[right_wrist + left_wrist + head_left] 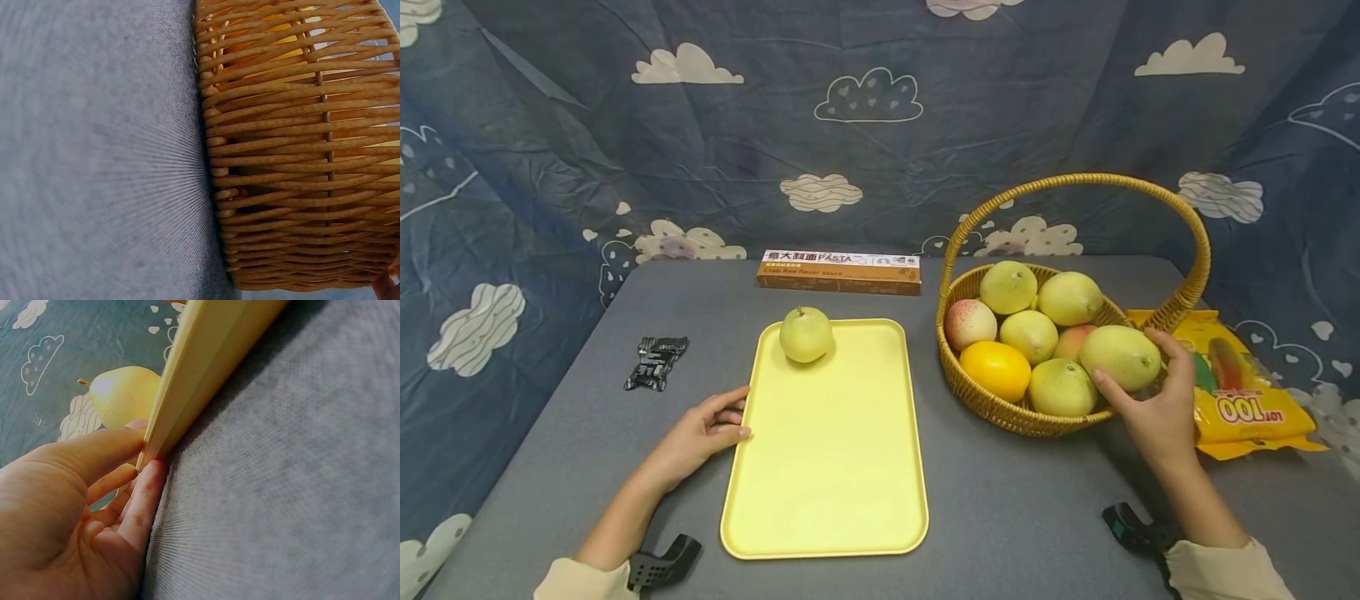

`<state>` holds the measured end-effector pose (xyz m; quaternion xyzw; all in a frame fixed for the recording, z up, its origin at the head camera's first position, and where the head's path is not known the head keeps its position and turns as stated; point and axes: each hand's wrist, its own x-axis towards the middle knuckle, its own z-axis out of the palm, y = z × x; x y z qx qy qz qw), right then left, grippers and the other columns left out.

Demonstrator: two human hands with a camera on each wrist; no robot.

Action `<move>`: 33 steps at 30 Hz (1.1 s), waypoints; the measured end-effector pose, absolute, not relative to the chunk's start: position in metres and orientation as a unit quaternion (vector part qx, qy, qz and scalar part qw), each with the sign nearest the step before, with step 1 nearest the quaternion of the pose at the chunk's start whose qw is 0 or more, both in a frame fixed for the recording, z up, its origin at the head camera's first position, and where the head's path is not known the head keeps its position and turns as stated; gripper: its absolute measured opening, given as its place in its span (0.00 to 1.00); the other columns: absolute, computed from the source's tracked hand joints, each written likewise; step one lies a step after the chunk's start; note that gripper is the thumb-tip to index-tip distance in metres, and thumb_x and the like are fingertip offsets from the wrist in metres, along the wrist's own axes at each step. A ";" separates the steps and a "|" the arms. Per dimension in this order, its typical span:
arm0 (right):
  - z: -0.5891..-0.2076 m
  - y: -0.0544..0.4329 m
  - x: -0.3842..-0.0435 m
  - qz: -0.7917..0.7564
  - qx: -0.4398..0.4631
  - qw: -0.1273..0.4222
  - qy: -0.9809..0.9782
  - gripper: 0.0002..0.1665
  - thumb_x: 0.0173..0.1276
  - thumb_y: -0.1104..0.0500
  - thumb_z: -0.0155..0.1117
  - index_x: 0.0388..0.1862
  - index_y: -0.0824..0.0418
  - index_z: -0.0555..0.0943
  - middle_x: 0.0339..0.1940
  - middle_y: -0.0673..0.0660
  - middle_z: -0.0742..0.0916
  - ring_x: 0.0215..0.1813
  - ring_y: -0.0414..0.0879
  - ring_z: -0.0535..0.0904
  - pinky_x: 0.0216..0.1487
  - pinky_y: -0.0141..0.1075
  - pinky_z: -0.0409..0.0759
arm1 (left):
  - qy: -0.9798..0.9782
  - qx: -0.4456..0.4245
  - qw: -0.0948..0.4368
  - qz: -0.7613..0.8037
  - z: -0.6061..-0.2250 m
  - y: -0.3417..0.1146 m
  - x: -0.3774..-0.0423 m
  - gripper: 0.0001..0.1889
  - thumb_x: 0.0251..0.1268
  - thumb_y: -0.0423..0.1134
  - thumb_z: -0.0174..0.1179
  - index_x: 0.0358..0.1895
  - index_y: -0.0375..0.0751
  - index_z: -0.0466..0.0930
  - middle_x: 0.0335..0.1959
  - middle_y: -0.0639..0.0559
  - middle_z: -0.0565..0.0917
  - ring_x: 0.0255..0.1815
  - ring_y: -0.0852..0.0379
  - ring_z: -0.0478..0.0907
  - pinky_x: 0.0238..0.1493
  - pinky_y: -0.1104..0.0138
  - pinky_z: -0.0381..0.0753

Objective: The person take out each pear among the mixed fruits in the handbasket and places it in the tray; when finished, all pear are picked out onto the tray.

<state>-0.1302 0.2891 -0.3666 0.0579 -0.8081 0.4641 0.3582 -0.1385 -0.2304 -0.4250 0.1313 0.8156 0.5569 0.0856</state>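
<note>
At basket (992, 407), right hand (1163, 408) grips green mango (1118, 357) (left hand (700, 429) pinches yellow tray (827, 450)).

On the table (1007, 500) I see the tray (827, 467) left of the basket (973, 402), with a pear (806, 335) in its far left corner, the pasta box (838, 279) behind it and a packet (656, 363) to its left. The heaped fruit (1063, 387) sits in the basket, a bag (1247, 400) to its right. I have the left hand (703, 433) at the tray's left edge.
</note>
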 end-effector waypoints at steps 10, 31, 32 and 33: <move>-0.387 0.305 -0.136 0.461 0.038 0.343 -0.817 0.47 0.40 0.76 0.70 0.63 0.61 0.65 0.56 0.49 0.70 0.55 0.39 0.64 0.52 0.26 0.62 | 0.814 0.135 0.086 0.559 -0.424 -0.231 -0.138 0.33 0.57 0.33 0.61 0.65 0.30 0.58 0.52 0.36 0.67 0.44 0.57 0.71 0.42 0.72 0.74; -0.361 0.280 -0.125 0.678 0.065 0.345 -0.646 0.43 0.38 0.87 0.60 0.57 0.68 0.67 0.55 0.62 0.68 0.52 0.49 0.67 0.46 0.26 0.71 | 0.815 0.141 0.080 0.556 -0.424 -0.231 -0.139 0.32 0.57 0.32 0.61 0.64 0.30 0.59 0.52 0.36 0.68 0.44 0.57 0.71 0.42 0.73 0.74; -0.358 0.276 -0.123 0.697 0.074 0.338 -0.628 0.42 0.38 0.88 0.59 0.57 0.68 0.67 0.54 0.62 0.68 0.51 0.49 0.67 0.45 0.26 0.72 | 0.815 0.141 0.081 0.557 -0.424 -0.231 -0.139 0.32 0.57 0.32 0.61 0.64 0.30 0.59 0.52 0.36 0.68 0.44 0.57 0.71 0.42 0.73 0.74; -0.354 0.272 -0.120 0.711 0.082 0.332 -0.614 0.42 0.39 0.88 0.58 0.57 0.69 0.67 0.54 0.63 0.68 0.50 0.49 0.67 0.44 0.27 0.73 | 0.814 0.140 0.082 0.557 -0.424 -0.231 -0.139 0.32 0.57 0.32 0.61 0.64 0.30 0.59 0.52 0.36 0.68 0.44 0.57 0.71 0.42 0.73 0.74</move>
